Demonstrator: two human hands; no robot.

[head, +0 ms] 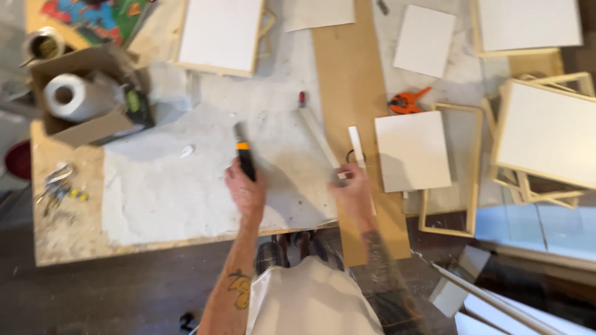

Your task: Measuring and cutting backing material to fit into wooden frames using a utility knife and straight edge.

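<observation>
My left hand (244,189) grips a utility knife (243,149) with a black and orange handle, its tip pointing away from me over the white-smeared worktable (155,192). My right hand (354,189) rests on a long white strip (320,139) that lies slanted on the table, with a red piece at its far end. A shorter white stick (356,146) lies just beyond my right fingers, on a brown board (347,68) that runs front to back. The frame is motion-blurred.
White canvases (411,151) (218,32) and bare wooden stretcher frames (452,170) crowd the right and back. An orange clamp (406,101) lies near them. A cardboard box with a paper roll (74,96) stands at the left, keys (57,186) near the left edge.
</observation>
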